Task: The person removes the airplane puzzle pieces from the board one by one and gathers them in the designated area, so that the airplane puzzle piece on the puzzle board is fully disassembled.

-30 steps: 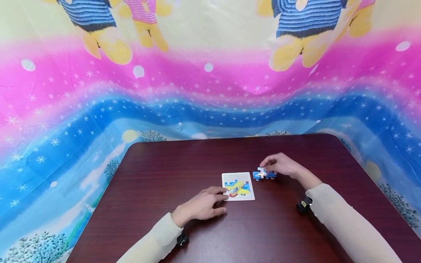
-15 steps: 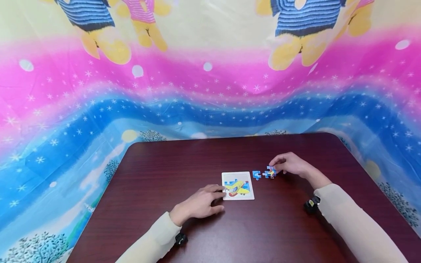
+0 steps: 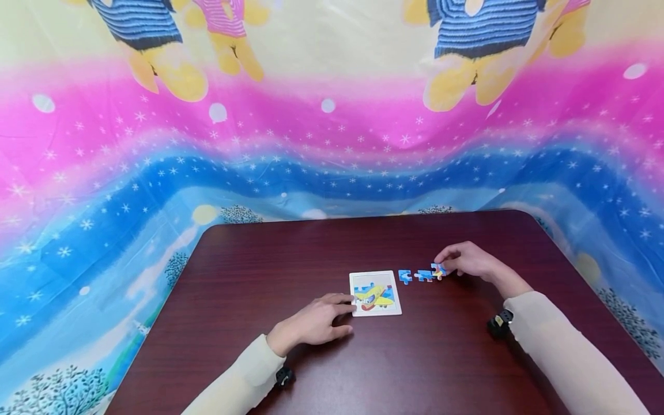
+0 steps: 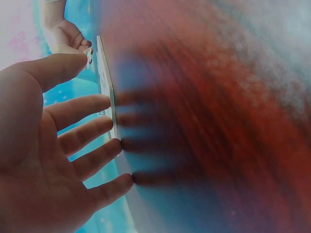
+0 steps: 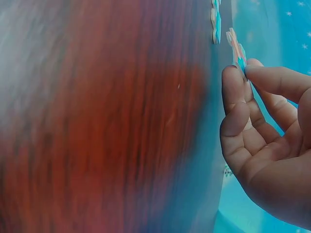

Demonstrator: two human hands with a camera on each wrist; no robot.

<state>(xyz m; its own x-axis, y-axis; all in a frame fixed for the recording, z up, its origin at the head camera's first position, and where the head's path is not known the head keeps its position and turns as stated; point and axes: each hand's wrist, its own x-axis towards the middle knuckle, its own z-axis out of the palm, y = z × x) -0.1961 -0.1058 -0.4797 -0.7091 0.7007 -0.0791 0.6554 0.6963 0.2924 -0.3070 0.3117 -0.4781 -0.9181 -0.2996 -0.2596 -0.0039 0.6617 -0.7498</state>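
A white-framed jigsaw puzzle board [image 3: 376, 273] lies mid-table, partly filled with pieces that show a yellow aeroplane. My left hand [image 3: 317, 323] rests at its left edge with fingers spread, fingertips on the frame. My right hand [image 3: 471, 260] pinches a jigsaw piece [image 3: 438, 271] with blue, red and yellow print between thumb and fingers; in the right wrist view this piece [image 5: 237, 51] stands tilted above the table. Just left of it a blue piece [image 3: 423, 276] lies on the table, and another blue piece [image 3: 405, 276] lies near the board's right edge.
The dark red-brown table [image 3: 259, 265] has rounded far corners. Behind it hangs a printed curtain [image 3: 332, 150] in pink and blue. Each sleeve carries a small black camera, one at the left wrist [image 3: 285, 377], one at the right wrist [image 3: 500, 324].
My right hand has moved right, away from the board. The coloured piece in its fingers has come off the blue pieces, which now show lying apart. My left hand has barely moved.
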